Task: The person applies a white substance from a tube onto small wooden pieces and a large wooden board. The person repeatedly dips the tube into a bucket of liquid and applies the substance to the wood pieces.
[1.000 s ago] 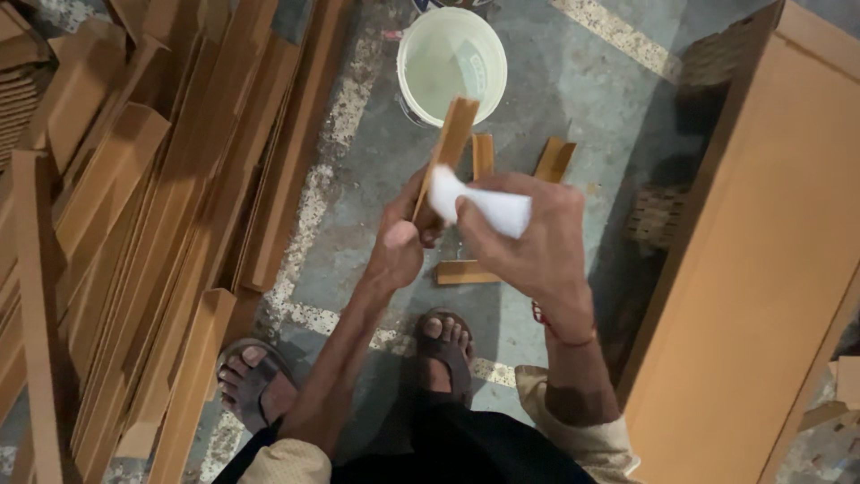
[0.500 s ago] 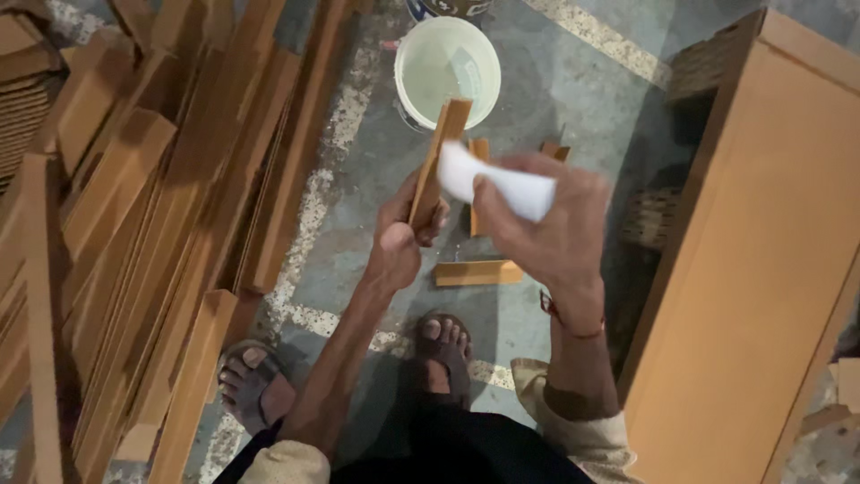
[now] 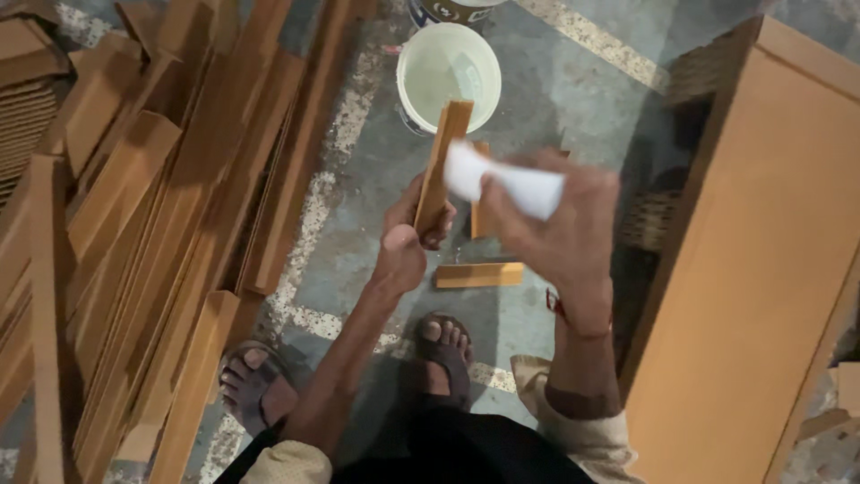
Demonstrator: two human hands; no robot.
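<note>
My left hand [image 3: 410,235] grips a short, narrow wooden strip [image 3: 442,152] by its lower end and holds it upright above the floor. My right hand [image 3: 560,229] holds a folded white cloth [image 3: 503,182] right beside the strip's upper part; the hand is blurred. Just beyond the strip's top stands a white bucket [image 3: 448,70] with pale liquid in it. Two more short wooden pieces [image 3: 479,274] lie on the floor below my hands.
A large pile of long wooden boards [image 3: 152,224] fills the left side. A tall wooden cabinet panel [image 3: 761,260] stands at the right. My feet in sandals [image 3: 255,385] rest on the grey concrete floor [image 3: 582,81].
My right hand with the white cloth has moved up and to the right along the strip. The strip stays upright in my left hand.
</note>
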